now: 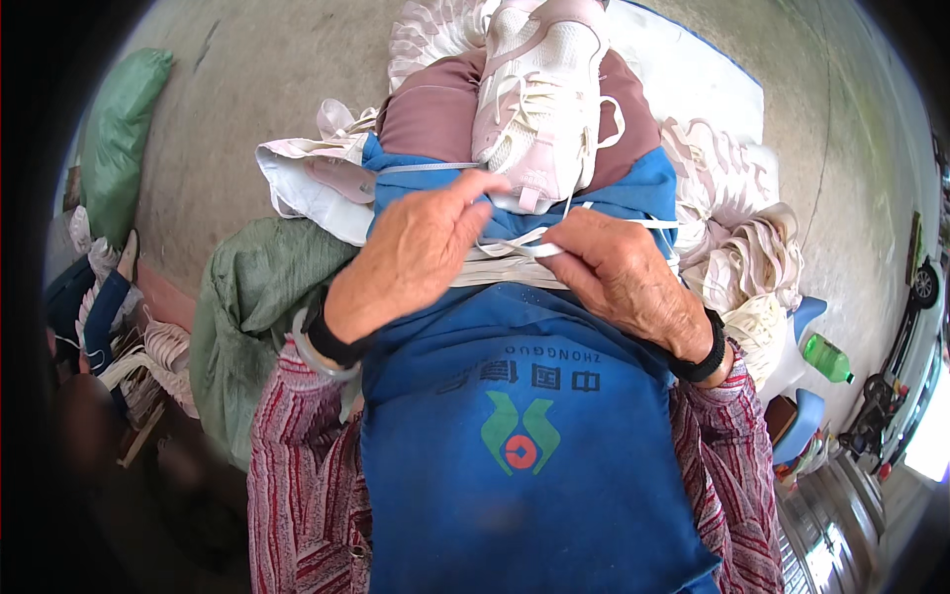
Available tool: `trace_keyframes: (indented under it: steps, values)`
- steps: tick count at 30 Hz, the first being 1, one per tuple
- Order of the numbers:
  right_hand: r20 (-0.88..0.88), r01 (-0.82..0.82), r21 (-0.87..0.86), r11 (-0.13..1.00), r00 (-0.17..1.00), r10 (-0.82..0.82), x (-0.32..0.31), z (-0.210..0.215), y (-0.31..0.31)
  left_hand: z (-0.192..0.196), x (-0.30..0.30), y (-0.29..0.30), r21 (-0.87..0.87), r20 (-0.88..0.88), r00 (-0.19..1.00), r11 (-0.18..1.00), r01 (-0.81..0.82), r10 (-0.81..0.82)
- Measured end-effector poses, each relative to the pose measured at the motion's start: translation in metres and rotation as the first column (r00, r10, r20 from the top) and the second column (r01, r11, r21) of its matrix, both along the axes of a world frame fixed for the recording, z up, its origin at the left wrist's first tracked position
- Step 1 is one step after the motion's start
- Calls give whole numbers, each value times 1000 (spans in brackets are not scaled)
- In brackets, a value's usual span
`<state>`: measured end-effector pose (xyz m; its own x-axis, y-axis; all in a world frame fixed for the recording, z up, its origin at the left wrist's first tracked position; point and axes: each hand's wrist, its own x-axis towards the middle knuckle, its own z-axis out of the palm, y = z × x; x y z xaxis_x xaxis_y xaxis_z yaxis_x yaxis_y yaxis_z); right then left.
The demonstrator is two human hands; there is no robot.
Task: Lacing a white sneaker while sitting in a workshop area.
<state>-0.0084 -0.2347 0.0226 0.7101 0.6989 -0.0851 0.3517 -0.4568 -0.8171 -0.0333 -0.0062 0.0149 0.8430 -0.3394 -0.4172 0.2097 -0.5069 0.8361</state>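
A white and pink sneaker upper (529, 129) lies across my lap with its pink heel tab toward me. Off-white laces run through its front. My right hand (623, 282) pinches a white shoelace (534, 249) between thumb and fingers, just below the heel end. Beside that end, my left hand (411, 257) has its index finger stretched toward the heel tab. Its thumb stands apart from that finger, with nothing visible between them; the other fingers are partly hidden. A bundle of white laces (515, 271) lies across the blue apron (515, 356) under both hands.
Stacked pink and white shoe uppers (717, 178) lie to the right, with more (435, 40) beyond my knees. On the left are a loose upper (322, 183) and a green sack (247, 297). A green bottle (826, 358) is on the floor at right.
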Motion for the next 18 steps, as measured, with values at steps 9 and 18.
trace_keyframes:
  steps: [9,18]
  values:
    - [-15,-44,109,993,999,45,-3,19,3,-28,7,-4,350,403,886,933,82,-229]
    - [102,227,220,949,962,-254,8,32,-29,-32,1,6,544,333,821,806,235,-464]
